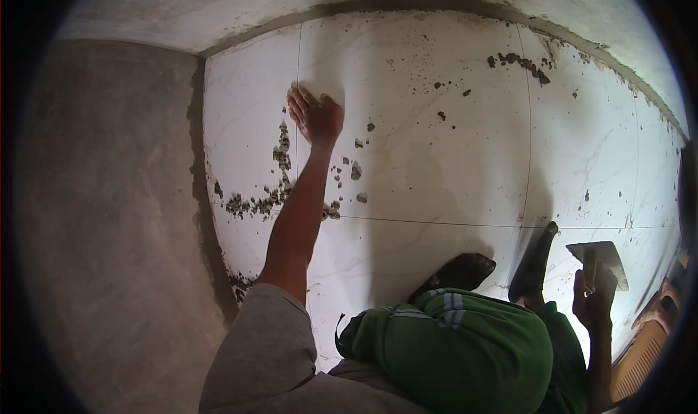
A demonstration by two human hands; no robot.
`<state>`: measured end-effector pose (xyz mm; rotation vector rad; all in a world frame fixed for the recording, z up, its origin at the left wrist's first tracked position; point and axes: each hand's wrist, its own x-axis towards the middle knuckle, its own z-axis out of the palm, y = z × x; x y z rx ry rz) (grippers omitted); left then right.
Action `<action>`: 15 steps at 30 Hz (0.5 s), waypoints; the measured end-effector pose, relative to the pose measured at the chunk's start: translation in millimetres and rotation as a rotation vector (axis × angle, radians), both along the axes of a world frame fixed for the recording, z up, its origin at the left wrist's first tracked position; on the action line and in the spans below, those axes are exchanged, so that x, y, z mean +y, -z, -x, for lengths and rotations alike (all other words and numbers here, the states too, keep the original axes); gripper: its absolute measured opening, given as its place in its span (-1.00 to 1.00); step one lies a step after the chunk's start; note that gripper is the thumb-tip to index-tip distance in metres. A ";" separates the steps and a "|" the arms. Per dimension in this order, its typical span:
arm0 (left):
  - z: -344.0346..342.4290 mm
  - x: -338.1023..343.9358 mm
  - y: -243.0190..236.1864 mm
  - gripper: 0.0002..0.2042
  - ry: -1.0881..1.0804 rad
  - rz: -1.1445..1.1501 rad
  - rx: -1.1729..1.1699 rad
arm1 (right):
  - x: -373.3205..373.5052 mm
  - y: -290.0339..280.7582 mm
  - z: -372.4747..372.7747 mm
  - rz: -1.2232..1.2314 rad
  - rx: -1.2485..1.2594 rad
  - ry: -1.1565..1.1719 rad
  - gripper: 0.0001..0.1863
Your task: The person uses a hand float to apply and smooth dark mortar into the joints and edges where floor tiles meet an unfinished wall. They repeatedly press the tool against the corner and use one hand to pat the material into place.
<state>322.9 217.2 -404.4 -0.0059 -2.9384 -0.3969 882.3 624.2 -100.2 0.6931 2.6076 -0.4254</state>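
1. White tile (465,167) is lying flat on the floor, and the left hand (315,116) is apparently resting on its left margin.
2. For steady pressing or feeling there, I judge that spreading weight evenly, checking for a lip across the seam (297,58) and brushing aside the grey crumbs (282,149) are serving best.
3. The left fingers are lying nearly together, extending across that seam and gripping nothing visible; the tile is sitting beneath them.
4. The right hand (594,308) is closing around the trowel (614,263), well apart from the left.
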 end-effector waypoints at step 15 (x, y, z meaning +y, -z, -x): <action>-43.6 -25.8 -9.6 -0.24 0.057 -0.002 0.009 | 43.7 15.7 48.6 -0.172 -0.001 -0.210 -0.39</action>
